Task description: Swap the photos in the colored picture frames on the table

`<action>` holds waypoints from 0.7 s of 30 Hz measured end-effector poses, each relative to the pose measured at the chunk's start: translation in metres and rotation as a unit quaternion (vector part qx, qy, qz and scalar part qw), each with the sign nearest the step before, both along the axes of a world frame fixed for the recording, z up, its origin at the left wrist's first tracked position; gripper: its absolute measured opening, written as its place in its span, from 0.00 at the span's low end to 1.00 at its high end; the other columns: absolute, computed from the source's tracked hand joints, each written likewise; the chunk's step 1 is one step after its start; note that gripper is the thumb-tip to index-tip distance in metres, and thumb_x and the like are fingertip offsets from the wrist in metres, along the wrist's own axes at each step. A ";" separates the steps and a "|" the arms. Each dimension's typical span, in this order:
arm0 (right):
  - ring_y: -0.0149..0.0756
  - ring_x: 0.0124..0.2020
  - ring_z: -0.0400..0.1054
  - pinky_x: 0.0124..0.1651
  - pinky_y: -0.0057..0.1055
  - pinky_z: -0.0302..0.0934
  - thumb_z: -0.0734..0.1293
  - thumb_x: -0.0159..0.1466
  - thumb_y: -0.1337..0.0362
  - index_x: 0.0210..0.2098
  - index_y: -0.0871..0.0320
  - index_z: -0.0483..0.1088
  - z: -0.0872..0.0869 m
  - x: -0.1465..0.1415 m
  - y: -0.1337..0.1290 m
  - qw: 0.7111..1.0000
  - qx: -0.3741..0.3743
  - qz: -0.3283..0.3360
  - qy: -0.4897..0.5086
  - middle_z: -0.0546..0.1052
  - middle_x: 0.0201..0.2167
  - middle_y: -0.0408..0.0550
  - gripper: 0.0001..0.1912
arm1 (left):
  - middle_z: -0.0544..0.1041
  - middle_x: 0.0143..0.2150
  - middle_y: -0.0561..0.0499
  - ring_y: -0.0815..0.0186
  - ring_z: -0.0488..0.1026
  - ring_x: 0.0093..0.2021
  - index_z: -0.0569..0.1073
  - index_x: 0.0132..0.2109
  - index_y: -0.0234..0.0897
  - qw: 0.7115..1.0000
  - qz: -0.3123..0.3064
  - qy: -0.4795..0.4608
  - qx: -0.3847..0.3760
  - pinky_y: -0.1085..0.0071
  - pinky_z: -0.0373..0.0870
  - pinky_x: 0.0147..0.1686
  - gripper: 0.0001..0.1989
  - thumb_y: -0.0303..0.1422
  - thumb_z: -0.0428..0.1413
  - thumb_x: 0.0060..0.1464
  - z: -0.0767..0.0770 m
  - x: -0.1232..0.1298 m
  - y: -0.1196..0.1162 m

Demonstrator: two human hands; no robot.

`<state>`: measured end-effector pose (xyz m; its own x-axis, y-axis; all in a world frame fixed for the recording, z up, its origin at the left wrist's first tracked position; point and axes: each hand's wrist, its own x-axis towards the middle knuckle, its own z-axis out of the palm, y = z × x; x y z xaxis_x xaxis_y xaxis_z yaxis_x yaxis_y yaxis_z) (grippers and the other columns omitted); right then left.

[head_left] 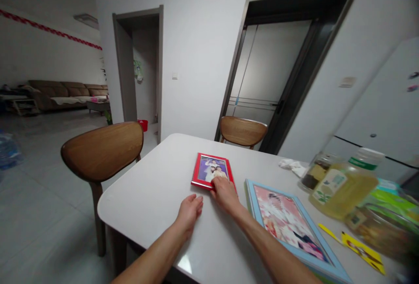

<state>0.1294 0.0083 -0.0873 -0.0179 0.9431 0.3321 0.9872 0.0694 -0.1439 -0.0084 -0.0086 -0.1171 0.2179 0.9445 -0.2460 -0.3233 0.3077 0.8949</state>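
A red picture frame [195, 176] with a photo of people on purple lies face up near the middle of the white table [153, 188]. My right hand [224, 191] is on its near right part, fingers bent over the edge onto the photo. My left hand [190, 209] is just short of the frame's near edge, apart from it, fingers loosely bent and holding nothing. To the right of my right hand lies a larger light-blue picture frame [250, 196] with a pink photo, partly covered by my right forearm.
At the table's right stand a bottle of yellow liquid [347, 183], a glass jar [316, 172] and a blurred round container [376, 227]. A yellow packet [363, 251] and crumpled tissue [291, 164] lie there too. Wooden chairs stand at left [104, 148] and far side [244, 131].
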 end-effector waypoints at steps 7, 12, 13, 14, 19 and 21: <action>0.41 0.46 0.60 0.48 0.37 0.52 0.61 0.51 0.66 0.35 0.61 0.65 -0.002 -0.026 -0.056 0.989 0.004 0.097 0.111 0.68 0.43 0.55 0.11 | 0.73 0.39 0.48 0.65 0.71 0.39 0.67 0.42 0.35 0.992 0.036 -0.110 0.041 0.71 0.66 0.38 0.14 0.36 0.53 0.48 0.007 0.002 -0.019; 0.41 0.51 0.57 0.49 0.38 0.54 0.59 0.53 0.51 0.50 0.58 0.58 0.021 -0.028 -0.072 0.880 0.008 0.009 0.475 0.64 0.51 0.54 0.28 | 0.74 0.41 0.46 0.62 0.69 0.42 0.66 0.45 0.32 0.978 0.068 -0.028 0.193 0.68 0.64 0.43 0.15 0.32 0.51 0.49 0.028 -0.019 -0.046; 0.40 0.51 0.58 0.46 0.37 0.57 0.58 0.53 0.49 0.52 0.57 0.54 0.028 -0.028 -0.075 0.835 0.000 -0.013 0.550 0.63 0.51 0.54 0.31 | 0.74 0.41 0.46 0.61 0.70 0.42 0.66 0.45 0.32 0.969 0.067 0.016 0.236 0.68 0.64 0.43 0.14 0.32 0.51 0.50 0.034 -0.025 -0.053; 0.40 0.50 0.59 0.43 0.35 0.59 0.56 0.54 0.47 0.54 0.56 0.52 0.035 -0.028 -0.078 0.790 -0.005 -0.020 0.613 0.63 0.52 0.53 0.32 | 0.74 0.41 0.46 0.61 0.69 0.42 0.67 0.45 0.33 0.956 0.059 0.061 0.281 0.68 0.64 0.44 0.14 0.31 0.51 0.50 0.040 -0.032 -0.060; 0.38 0.42 0.67 0.37 0.34 0.63 0.55 0.54 0.47 0.56 0.50 0.49 0.048 -0.027 -0.102 0.668 -0.030 0.025 0.743 0.68 0.47 0.49 0.32 | 0.69 0.50 0.45 0.58 0.64 0.50 0.65 0.50 0.36 0.803 -0.080 0.234 0.543 0.63 0.58 0.50 0.18 0.28 0.49 0.51 0.058 -0.052 -0.093; 0.39 0.38 0.69 0.37 0.34 0.63 0.59 0.52 0.50 0.56 0.51 0.48 0.042 -0.026 -0.110 0.654 -0.062 0.008 0.754 0.72 0.43 0.49 0.34 | 0.68 0.51 0.44 0.59 0.63 0.51 0.64 0.51 0.35 0.742 -0.151 0.277 0.591 0.64 0.56 0.52 0.18 0.27 0.47 0.53 0.056 -0.053 -0.102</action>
